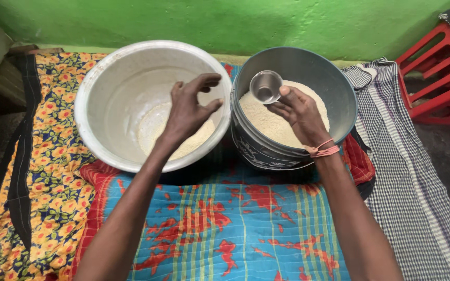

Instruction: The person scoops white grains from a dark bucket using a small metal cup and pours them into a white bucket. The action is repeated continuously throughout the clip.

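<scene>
The right hand pinches a small steel cup by its lower rim, thumb on one side and fingers curled under the other. The cup is empty and tilts with its mouth facing up toward the camera, held over the white grain that fills a dark round bucket. A pink thread band circles the right wrist, which rests near the bucket's near rim.

The left hand holds nothing. Its fingers are spread and loosely curled, thumb apart from the others, and it hovers over the inside of a wide pale metal basin. Below it, a shallow layer of the same white grain lies in the bottom of the basin, partly hidden by the hand and forearm.

Basin and bucket stand side by side with their rims touching or nearly so, the basin to the left, the bucket to the right. Both rest on a blue striped cloth with red patches. A yellow flowered cloth lies to the left of it, and a dark-and-white checked cloth to the right. Behind everything rises a green wall. A red plastic stool stands at the far right, with a patterned cloth on top of it.
</scene>
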